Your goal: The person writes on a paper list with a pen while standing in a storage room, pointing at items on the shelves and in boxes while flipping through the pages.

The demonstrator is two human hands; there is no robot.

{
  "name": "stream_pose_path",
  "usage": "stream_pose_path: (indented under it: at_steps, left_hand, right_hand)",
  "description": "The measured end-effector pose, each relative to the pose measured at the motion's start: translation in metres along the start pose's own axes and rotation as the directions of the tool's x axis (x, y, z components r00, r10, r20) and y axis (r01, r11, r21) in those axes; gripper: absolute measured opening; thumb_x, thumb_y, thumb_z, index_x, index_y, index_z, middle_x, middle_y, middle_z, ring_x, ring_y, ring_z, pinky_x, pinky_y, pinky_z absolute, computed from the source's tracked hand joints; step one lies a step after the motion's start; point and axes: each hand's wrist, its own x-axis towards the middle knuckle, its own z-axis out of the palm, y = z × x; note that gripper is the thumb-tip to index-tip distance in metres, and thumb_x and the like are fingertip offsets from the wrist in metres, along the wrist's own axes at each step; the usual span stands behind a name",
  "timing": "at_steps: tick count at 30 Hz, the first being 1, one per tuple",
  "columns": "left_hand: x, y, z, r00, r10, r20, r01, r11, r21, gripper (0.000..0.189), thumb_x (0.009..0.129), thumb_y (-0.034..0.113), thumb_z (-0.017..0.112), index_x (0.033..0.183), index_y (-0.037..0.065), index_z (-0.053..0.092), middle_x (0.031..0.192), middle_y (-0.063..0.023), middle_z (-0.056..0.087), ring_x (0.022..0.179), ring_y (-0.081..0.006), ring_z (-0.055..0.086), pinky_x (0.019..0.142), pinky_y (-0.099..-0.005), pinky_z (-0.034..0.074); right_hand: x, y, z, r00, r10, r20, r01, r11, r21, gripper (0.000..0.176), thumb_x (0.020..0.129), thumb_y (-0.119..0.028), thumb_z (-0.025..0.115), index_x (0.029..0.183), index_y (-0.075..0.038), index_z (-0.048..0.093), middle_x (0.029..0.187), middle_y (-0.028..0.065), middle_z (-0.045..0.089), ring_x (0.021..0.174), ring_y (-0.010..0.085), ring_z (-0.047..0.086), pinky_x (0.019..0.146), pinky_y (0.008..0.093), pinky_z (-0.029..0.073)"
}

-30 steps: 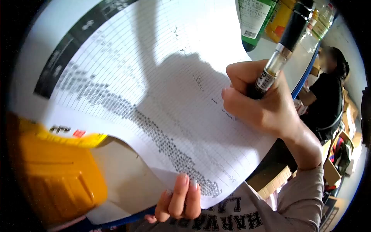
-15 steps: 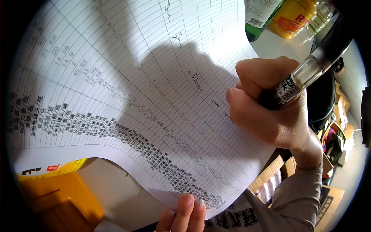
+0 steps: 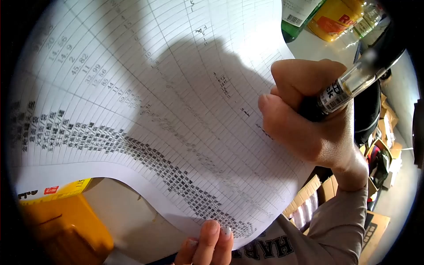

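Note:
A large printed sheet of paper (image 3: 176,132), ruled into rows and columns with printed text and numbers, fills most of the view and curves upward. Handwritten marks run down some of its columns. My right hand (image 3: 309,119) is closed around a pen (image 3: 333,97) with a clear barrel and a label. Its tip is hidden behind my fingers, close to the handwriting. At the bottom edge of the sheet, my left hand (image 3: 207,243) grips the margin, fingertips on top and thumb out of sight.
A green bottle (image 3: 297,26), a yellow bottle (image 3: 338,20) and a clear one (image 3: 366,22) stand at the top right. An orange-yellow container (image 3: 75,225) sits lower left. Cardboard boxes (image 3: 304,196) and other goods lie at the right, beyond my sleeve.
The sheet's print has shifted up and left in view. My right hand keeps the pen in nearly the same place, and a little more handwriting shows beside it.

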Motion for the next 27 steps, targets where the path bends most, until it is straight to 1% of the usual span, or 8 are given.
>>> stream_pose_path:
  at_steps: [3,6,12,15,18,21,24,27]
  left_hand:
    - [0.000,-0.004,0.001,0.999,0.041,0.003,-0.041,0.998,-0.046,0.009,0.083,0.024,0.040,0.078,0.021,0.047,0.069,0.0128,0.054,0.074,-0.0049,0.045,0.093,-0.0260,0.022]
    - [0.009,-0.005,0.005,0.999,0.045,0.016,-0.044,0.997,-0.064,0.011,0.083,0.025,0.039,0.077,0.021,0.047,0.069,0.0129,0.054,0.073,-0.0049,0.045,0.092,-0.0256,0.023]
    - [0.009,-0.005,0.011,0.997,0.045,-0.067,-0.048,0.998,-0.044,0.013,0.084,0.027,0.037,0.076,0.021,0.047,0.068,0.0129,0.054,0.070,-0.0048,0.043,0.088,-0.0240,0.025]
    - [0.002,0.004,0.013,0.990,-0.054,-0.128,0.055,0.998,0.004,0.013,0.083,0.027,0.038,0.076,0.021,0.047,0.068,0.0127,0.054,0.069,-0.0048,0.043,0.087,-0.0242,0.025]
    - [0.000,-0.001,0.005,0.999,-0.001,-0.044,-0.001,0.998,-0.056,0.013,0.083,0.027,0.039,0.076,0.021,0.047,0.068,0.0123,0.054,0.069,-0.0049,0.043,0.088,-0.0245,0.024]
    - [-0.001,-0.005,0.010,0.994,0.051,-0.093,-0.055,0.998,-0.041,0.012,0.083,0.027,0.040,0.076,0.020,0.048,0.068,0.0120,0.054,0.069,-0.0049,0.043,0.088,-0.0244,0.024]
    - [0.008,-0.008,0.014,0.993,0.095,-0.073,-0.098,0.994,-0.043,0.012,0.083,0.027,0.040,0.076,0.020,0.048,0.068,0.0117,0.054,0.069,-0.0050,0.043,0.088,-0.0244,0.024]
    - [0.001,0.000,0.009,0.997,-0.003,-0.083,0.003,1.000,0.003,0.013,0.083,0.027,0.039,0.076,0.020,0.048,0.068,0.0121,0.054,0.068,-0.0047,0.043,0.087,-0.0236,0.025]
  right_hand:
    - [0.000,-0.002,0.001,1.000,0.013,-0.002,-0.013,1.000,-0.017,0.011,0.064,0.007,0.050,0.071,-0.001,0.046,0.050,-0.0048,0.028,0.039,0.0032,0.026,0.037,0.0197,0.021]
    - [0.000,-0.002,0.003,1.000,0.006,-0.030,-0.006,1.000,-0.005,0.011,0.064,0.007,0.051,0.070,-0.001,0.047,0.051,-0.0048,0.028,0.039,0.0033,0.026,0.037,0.0197,0.021]
    - [0.000,-0.004,0.003,0.999,0.039,-0.026,-0.039,0.999,-0.016,0.011,0.064,0.007,0.051,0.071,-0.001,0.047,0.051,-0.0050,0.028,0.041,0.0032,0.027,0.037,0.0198,0.022]
    - [0.000,-0.005,0.003,0.998,0.053,-0.022,-0.054,0.998,-0.040,0.011,0.064,0.006,0.051,0.072,-0.001,0.048,0.051,-0.0051,0.028,0.041,0.0031,0.027,0.038,0.0197,0.022]
    - [-0.001,-0.005,0.003,0.998,0.059,-0.024,-0.060,0.997,-0.053,0.010,0.064,0.006,0.052,0.071,-0.001,0.048,0.051,-0.0053,0.028,0.041,0.0030,0.026,0.038,0.0195,0.022]
    - [-0.001,-0.004,0.002,0.997,0.074,-0.015,-0.075,0.996,-0.046,0.010,0.064,0.006,0.052,0.070,-0.001,0.048,0.051,-0.0055,0.027,0.042,0.0031,0.026,0.039,0.0192,0.022]
    - [0.000,-0.004,0.001,0.999,0.050,0.008,-0.050,0.995,-0.085,0.010,0.064,0.006,0.051,0.070,-0.001,0.047,0.051,-0.0055,0.027,0.042,0.0032,0.025,0.039,0.0193,0.022]
    - [0.000,-0.006,0.002,0.997,0.083,0.004,-0.082,0.993,-0.090,0.008,0.065,0.006,0.050,0.069,0.000,0.047,0.051,-0.0053,0.027,0.042,0.0031,0.025,0.039,0.0197,0.022]
